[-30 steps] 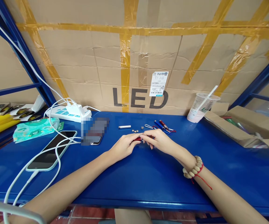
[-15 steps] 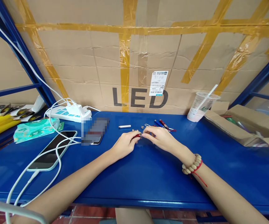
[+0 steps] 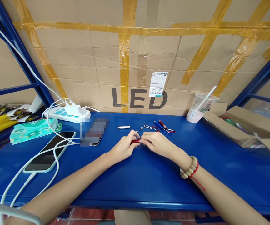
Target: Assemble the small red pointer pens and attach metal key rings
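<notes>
My left hand [image 3: 123, 146] is closed around a small red metal tube [image 3: 135, 141], held just above the blue table. At the tube's right end, the thumb and fingertips of my right hand [image 3: 157, 143] pinch together; whether a small part sits between them is hidden. Just beyond my hands lie a silver tube [image 3: 124, 127] and a small metal piece [image 3: 142, 127]. Farther right are a silver carabiner clip [image 3: 148, 127], a blue pen-like torch [image 3: 159, 125] and a dark red one [image 3: 163, 125], lying side by side.
Left on the blue table [image 3: 135, 184] are a charging phone [image 3: 50, 153], a tissue pack [image 3: 33, 129], a power strip [image 3: 62, 114] and loose white cables. A plastic cup [image 3: 200, 107] with a straw and an open cardboard box [image 3: 245, 128] stand right. A large carton [image 3: 78, 62] backs the table.
The red tube and both hands have come slightly lower and nearer to me. My right fingers have closed in on the tube's end, and the carabiner clip shows more fully.
</notes>
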A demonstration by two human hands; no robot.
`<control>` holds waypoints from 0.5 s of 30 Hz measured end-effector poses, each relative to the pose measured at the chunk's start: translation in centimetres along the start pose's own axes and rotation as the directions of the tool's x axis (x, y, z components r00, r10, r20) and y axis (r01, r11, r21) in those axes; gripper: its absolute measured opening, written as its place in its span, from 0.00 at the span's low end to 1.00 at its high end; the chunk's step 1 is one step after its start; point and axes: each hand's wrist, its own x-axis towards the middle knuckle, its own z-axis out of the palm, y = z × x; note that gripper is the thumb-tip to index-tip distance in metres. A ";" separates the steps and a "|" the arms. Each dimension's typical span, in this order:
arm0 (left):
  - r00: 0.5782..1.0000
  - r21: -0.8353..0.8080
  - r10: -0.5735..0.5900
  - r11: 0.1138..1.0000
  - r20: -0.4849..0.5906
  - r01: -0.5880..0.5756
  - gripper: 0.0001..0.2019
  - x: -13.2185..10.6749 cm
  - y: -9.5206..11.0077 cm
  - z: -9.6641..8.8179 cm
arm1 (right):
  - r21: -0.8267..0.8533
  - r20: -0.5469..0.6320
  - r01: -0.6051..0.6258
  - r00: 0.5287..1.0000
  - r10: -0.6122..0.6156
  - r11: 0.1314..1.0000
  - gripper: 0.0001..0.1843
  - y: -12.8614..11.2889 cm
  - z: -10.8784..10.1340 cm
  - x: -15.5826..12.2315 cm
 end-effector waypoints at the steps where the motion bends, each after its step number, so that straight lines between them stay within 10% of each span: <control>1: 1.000 0.001 -0.001 1.000 0.003 0.001 0.04 -0.1 0.1 -0.1 | 0.050 -0.005 -0.041 0.999 0.041 0.998 0.20 -0.1 0.2 0.0; 7: 1.000 0.014 0.018 1.000 0.024 -0.019 0.04 -0.1 0.1 -0.4 | 0.403 0.080 -0.272 0.962 0.262 0.874 0.23 -0.4 1.0 0.1; 15: 0.999 -0.146 0.009 0.989 -0.037 -0.014 0.01 0.3 -0.4 0.1 | 0.372 0.137 -0.299 0.954 0.266 0.879 0.24 -0.1 0.2 -0.1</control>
